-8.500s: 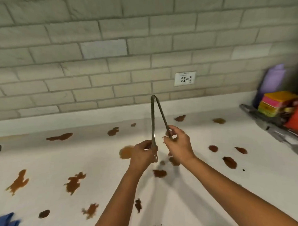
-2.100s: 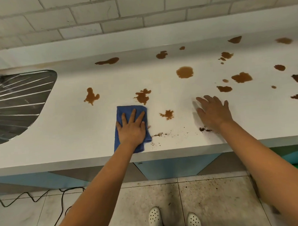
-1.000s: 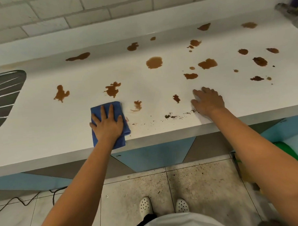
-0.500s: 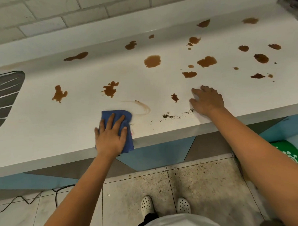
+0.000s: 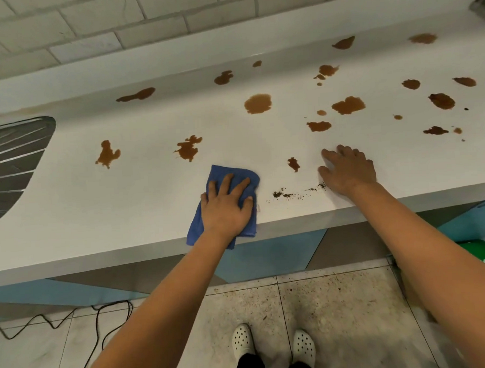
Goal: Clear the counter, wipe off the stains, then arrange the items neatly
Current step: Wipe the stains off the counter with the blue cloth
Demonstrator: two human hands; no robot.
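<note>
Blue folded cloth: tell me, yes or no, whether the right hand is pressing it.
No. The left hand presses the blue folded cloth; the right hand rests on the white counter.

Folded blue cloth (image 5: 230, 175) lies flat at the white worktop (image 5: 152, 187) front edge, brown stains (image 5: 258, 103) scattered beyond it

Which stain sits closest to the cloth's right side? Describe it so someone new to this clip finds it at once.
On the white counter, look near the front edge between the left hand pressing the blue cloth and the right hand resting flat. The small brown stain lies there, just above a trail of dark crumbs. It is smaller and darker than the blots farther back.
</note>
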